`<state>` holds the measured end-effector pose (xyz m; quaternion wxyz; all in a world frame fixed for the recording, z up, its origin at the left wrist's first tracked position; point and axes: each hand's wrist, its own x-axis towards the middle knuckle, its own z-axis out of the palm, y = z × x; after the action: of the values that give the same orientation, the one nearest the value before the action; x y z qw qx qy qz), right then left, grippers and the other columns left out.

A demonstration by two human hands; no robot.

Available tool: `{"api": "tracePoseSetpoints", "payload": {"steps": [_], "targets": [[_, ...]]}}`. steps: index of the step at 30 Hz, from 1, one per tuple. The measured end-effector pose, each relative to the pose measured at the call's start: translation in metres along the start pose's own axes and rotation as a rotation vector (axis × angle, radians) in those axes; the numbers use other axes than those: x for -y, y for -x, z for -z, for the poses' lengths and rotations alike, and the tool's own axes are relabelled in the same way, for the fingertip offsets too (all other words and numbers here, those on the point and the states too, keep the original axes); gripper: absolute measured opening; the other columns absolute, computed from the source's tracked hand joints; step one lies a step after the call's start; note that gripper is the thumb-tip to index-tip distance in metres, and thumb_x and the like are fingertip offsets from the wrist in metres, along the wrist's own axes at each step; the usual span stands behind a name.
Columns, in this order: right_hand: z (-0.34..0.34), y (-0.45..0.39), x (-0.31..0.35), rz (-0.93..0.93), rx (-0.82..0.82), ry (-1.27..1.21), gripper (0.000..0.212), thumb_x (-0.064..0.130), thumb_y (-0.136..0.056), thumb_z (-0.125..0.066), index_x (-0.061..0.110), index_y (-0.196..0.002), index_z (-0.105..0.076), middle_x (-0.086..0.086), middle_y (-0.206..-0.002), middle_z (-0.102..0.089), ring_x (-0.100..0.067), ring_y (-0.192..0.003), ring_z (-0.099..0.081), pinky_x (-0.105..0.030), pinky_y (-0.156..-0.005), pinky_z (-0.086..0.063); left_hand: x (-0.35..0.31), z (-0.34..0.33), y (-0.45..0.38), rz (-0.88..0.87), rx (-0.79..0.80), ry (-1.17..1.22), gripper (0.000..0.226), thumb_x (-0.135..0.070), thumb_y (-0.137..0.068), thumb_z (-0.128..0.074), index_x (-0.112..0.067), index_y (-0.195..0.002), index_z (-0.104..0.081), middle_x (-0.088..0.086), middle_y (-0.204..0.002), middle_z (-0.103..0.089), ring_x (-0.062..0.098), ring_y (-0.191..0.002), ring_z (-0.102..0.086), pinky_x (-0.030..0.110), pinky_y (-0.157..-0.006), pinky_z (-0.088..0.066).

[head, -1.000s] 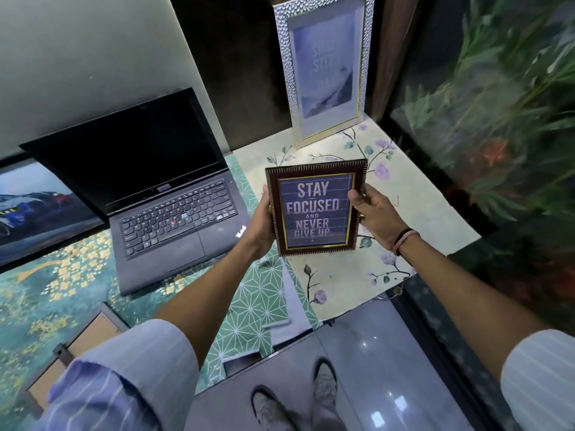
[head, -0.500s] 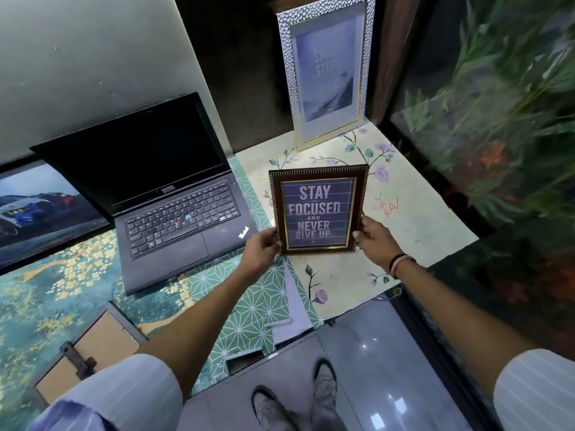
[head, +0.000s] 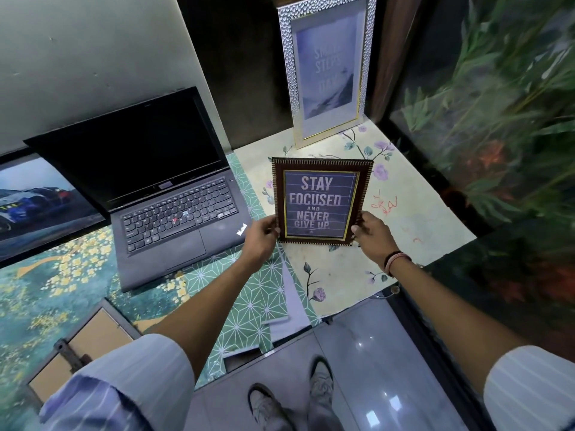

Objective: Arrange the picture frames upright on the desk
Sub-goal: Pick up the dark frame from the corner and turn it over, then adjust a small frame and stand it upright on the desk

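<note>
A small dark brown frame (head: 322, 200) reading "STAY FOCUSED AND NEVER GIVE UP" stands upright on the floral desk cover (head: 420, 219). My left hand (head: 263, 234) grips its lower left corner. My right hand (head: 370, 233) holds its lower right corner. Behind it, a tall silver frame (head: 326, 66) stands upright against the dark back wall. A third frame (head: 77, 346) lies face down at the near left, its cardboard back and stand showing. At the far left, a car picture (head: 37, 200) leans against the wall.
An open black laptop (head: 161, 188) sits left of the small frame. Green patterned sheets (head: 258, 306) overhang the desk's front edge. A glass panel with plants (head: 497, 119) borders the right side. My shoes (head: 292, 396) stand on the tiled floor below.
The small frame went from held in the air down onto the desk, farther back. Both hands slid from its sides to its bottom corners.
</note>
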<state>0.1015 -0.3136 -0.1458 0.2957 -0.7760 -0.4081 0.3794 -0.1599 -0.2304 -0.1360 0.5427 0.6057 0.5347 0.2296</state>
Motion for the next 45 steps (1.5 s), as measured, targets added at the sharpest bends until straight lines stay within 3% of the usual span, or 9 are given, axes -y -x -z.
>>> {"api": "tracePoseSetpoints", "payload": {"steps": [3, 12, 18, 25, 28, 33, 39, 42, 45], "targets": [[-0.003, 0.002, 0.002, -0.036, 0.017, 0.011, 0.050, 0.019, -0.100, -0.055, 0.010, -0.148, -0.044, -0.012, -0.144, -0.057, -0.033, -0.131, -0.054, -0.048, -0.109, -0.044, 0.003, 0.000, 0.005, 0.042, 0.006, 0.021, 0.033, 0.003, -0.103, -0.049, -0.003, -0.131, -0.067, 0.005, -0.119, -0.074, 0.016, -0.108, -0.068, 0.015, -0.088, -0.055], [-0.036, 0.035, 0.004, -0.244, -0.145, -0.034, 0.034, 0.003, -0.088, -0.055, -0.001, -0.121, -0.060, -0.013, -0.110, -0.063, -0.034, -0.108, -0.061, -0.030, -0.087, -0.044, 0.015, 0.003, 0.017, 0.209, -0.021, 0.015, 0.055, 0.010, -0.095, -0.055, -0.003, -0.149, -0.051, 0.017, -0.147, -0.058, 0.033, -0.134, -0.057, 0.052, -0.111, -0.048], [-0.112, 0.064, 0.027, -0.228, 0.040, -0.042, 0.014, 0.007, -0.074, -0.049, 0.015, -0.062, -0.047, -0.014, -0.065, -0.041, -0.031, -0.063, -0.051, -0.032, -0.059, -0.044, 0.030, 0.039, 0.061, 0.262, -0.194, 0.004, 0.054, 0.006, -0.090, -0.059, -0.002, -0.143, -0.058, 0.016, -0.139, -0.065, 0.028, -0.123, -0.063, 0.026, -0.089, -0.052], [-0.242, 0.096, 0.093, -0.116, 0.405, -0.034, 0.009, 0.013, -0.070, -0.054, 0.018, -0.069, -0.061, -0.006, -0.073, -0.061, -0.028, -0.069, -0.057, -0.037, -0.061, -0.049, 0.081, 0.163, 0.149, 0.367, -0.502, 0.058, 0.036, -0.005, -0.096, -0.058, -0.005, -0.131, -0.067, 0.012, -0.119, -0.073, 0.027, -0.104, -0.067, 0.040, -0.089, -0.054], [-0.281, 0.134, 0.131, -0.011, 0.519, 0.085, 0.008, 0.014, -0.072, -0.057, 0.018, -0.071, -0.063, -0.008, -0.075, -0.065, -0.026, -0.068, -0.060, -0.038, -0.062, -0.053, 0.110, 0.214, 0.194, 0.424, -0.648, 0.025, 0.039, -0.005, -0.097, -0.053, -0.004, -0.134, -0.066, 0.013, -0.125, -0.070, 0.024, -0.101, -0.062, 0.032, -0.083, -0.046], [-0.359, 0.192, 0.163, 0.091, 0.616, 0.270, 0.014, 0.016, -0.076, -0.057, 0.019, -0.073, -0.043, -0.008, -0.070, -0.037, -0.021, -0.065, -0.039, -0.034, -0.063, -0.034, 0.174, 0.294, 0.278, 0.658, -0.837, -0.001, 0.045, -0.003, -0.089, -0.055, -0.002, -0.133, -0.062, 0.016, -0.128, -0.068, 0.038, -0.103, -0.068, 0.042, -0.081, -0.058], [-0.413, 0.217, 0.184, -0.008, 0.484, 0.318, 0.016, 0.017, -0.077, -0.054, 0.015, -0.069, -0.040, -0.009, -0.065, -0.036, -0.022, -0.062, -0.038, -0.033, -0.058, -0.030, 0.218, 0.333, 0.309, 0.686, -0.705, -0.004, 0.006, -0.007, -0.093, -0.050, -0.012, -0.095, -0.051, 0.010, -0.099, -0.062, 0.040, -0.096, -0.063, 0.053, -0.081, -0.056], [-0.421, 0.225, 0.194, -0.150, 0.465, 0.215, 0.019, 0.011, -0.081, -0.062, 0.011, -0.071, -0.047, -0.009, -0.070, -0.042, -0.024, -0.067, -0.044, -0.038, -0.062, -0.041, 0.230, 0.339, 0.306, 0.600, -0.635, 0.028, 0.020, -0.014, -0.079, -0.053, -0.010, -0.098, -0.058, 0.014, -0.105, -0.063, 0.035, -0.097, -0.063, 0.048, -0.079, -0.057], [-0.425, 0.230, 0.202, -0.317, 0.477, 0.014, 0.017, 0.010, -0.093, -0.063, 0.000, -0.103, -0.055, -0.013, -0.097, -0.053, -0.028, -0.089, -0.054, -0.047, -0.086, -0.056, 0.237, 0.347, 0.304, 0.611, -0.609, 0.107, 0.040, -0.017, -0.081, -0.054, 0.003, -0.116, -0.055, 0.021, -0.120, -0.057, 0.041, -0.108, -0.058, 0.052, -0.092, -0.051]]}}
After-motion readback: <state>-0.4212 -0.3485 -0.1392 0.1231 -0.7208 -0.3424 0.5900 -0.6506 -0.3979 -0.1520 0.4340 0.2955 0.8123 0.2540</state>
